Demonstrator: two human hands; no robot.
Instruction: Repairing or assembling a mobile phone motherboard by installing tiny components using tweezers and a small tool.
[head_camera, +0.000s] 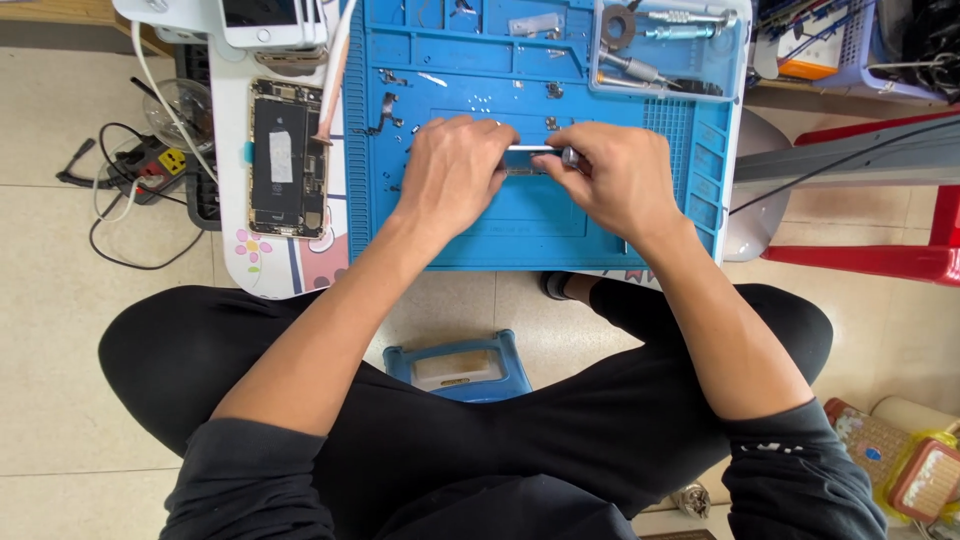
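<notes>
Working over a blue repair mat (520, 225) laid on a small white surface (232, 150), the person sits cross-legged on a tiled floor (50, 330) with both hands brought close together near the middle of the mat. The left hand (452, 170) rests knuckles up, its fingers curled down onto a small metal part (522, 171) that lies on the mat between the two hands; most of that part is hidden, so its exact kind cannot be told. The right hand (618, 175) has its grip closed around a slim silver screwdriver (545, 151), which lies nearly level and points left toward the left hand's fingertips, its tip hidden behind them. Tiny screws and metal bits (395, 85) are scattered over the upper left of the mat. Left of the mat, on the white surface, an opened phone body (286, 160) lies flat with its insides showing, and another phone (262, 22) lies screen up just beyond it. A clear tray (668, 50) holding silver tools sits at the mat's upper right corner. On the floor to the left lie a power strip (160, 160) and black cables, and a small blue stool (458, 367) stands between the person's legs.
</notes>
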